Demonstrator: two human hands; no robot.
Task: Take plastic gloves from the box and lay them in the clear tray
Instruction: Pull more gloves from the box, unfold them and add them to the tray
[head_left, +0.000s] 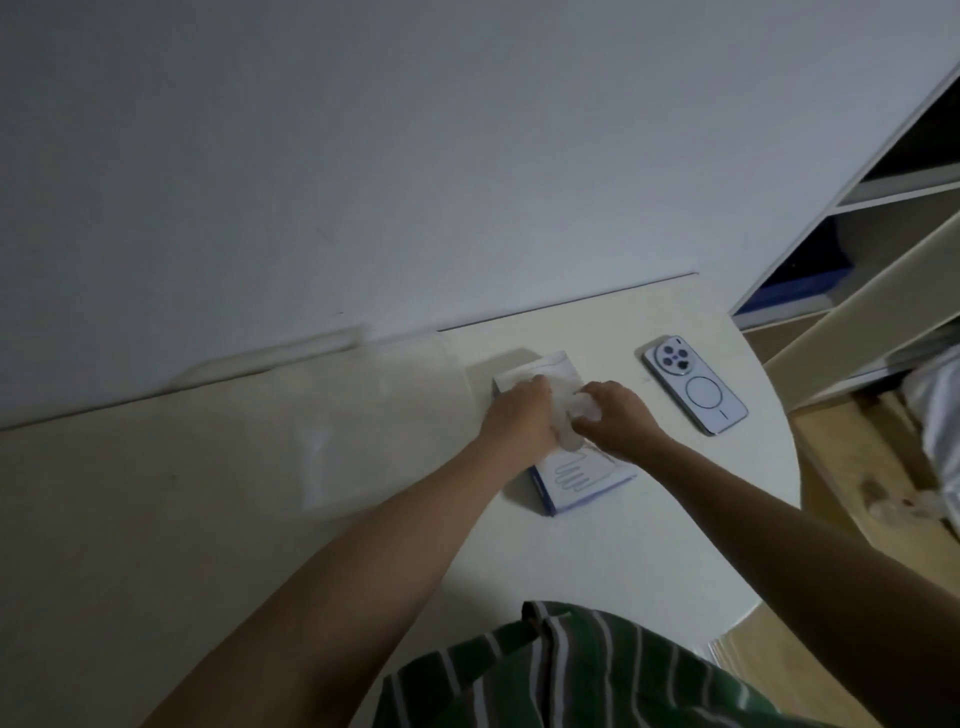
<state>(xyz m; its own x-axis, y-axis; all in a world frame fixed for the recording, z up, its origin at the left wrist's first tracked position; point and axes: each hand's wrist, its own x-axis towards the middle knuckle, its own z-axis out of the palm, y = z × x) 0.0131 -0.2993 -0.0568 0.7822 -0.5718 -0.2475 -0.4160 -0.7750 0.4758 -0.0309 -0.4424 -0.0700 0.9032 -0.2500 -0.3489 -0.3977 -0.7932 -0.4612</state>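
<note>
A white and blue glove box (576, 480) with a glove outline printed on top lies flat on the cream table (597, 561). My left hand (519, 410) rests on the box's far half, fingers curled down onto it. My right hand (618, 410) pinches a crumpled clear plastic glove (571, 415) just above the box, between the two hands. The clear tray (332, 415) lies to the left of the box by the wall, blurred and barely visible. Whether its floor holds any gloves I cannot tell.
A light-coloured phone (696, 392) lies face down to the right of the box, close to the table's rounded edge. Open shelves (883, 234) stand at the far right above a wooden floor. The wall runs along the table's back edge.
</note>
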